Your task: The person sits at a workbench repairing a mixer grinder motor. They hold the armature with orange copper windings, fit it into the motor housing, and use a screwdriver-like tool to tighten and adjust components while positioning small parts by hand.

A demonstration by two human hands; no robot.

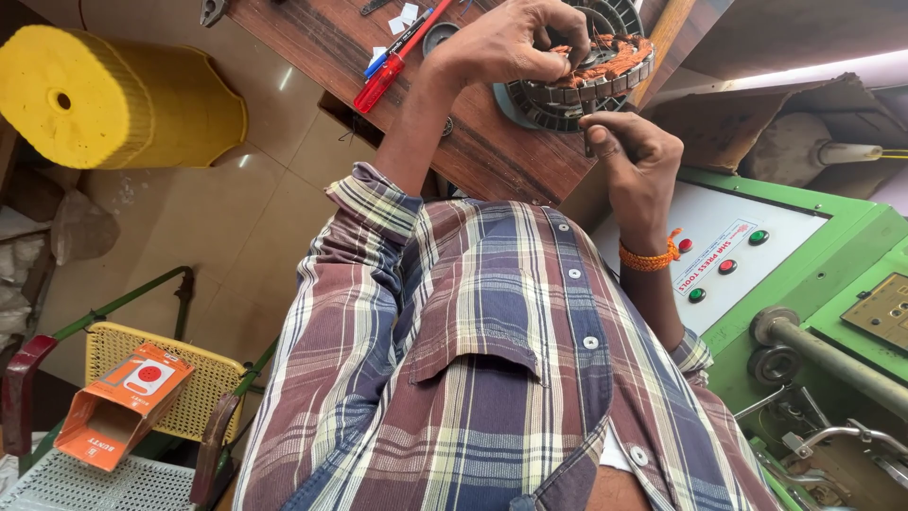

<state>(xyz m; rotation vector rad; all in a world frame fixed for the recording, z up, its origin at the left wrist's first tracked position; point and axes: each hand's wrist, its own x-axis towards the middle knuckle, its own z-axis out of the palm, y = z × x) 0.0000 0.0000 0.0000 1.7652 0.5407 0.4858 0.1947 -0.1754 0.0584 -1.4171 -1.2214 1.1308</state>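
A round metal motor stator [567,93] with copper-orange windings rests on the far edge of a dark wooden table [473,142]. My left hand [511,43] curls over the stator from the left, its fingers closed on the windings at the top. My right hand [636,156], with an orange thread band on the wrist, pinches the stator's near rim from below. A small dark piece shows between its fingertips; I cannot tell what it is. My checked shirt fills the lower middle of the view.
A red-handled tool [388,71] and a blue pen [376,64] lie on the table left of my left hand. A green machine [832,284] with a white button panel [733,260] stands at right. At left are a yellow cylinder [113,95] and an orange box [123,407] on a yellow chair.
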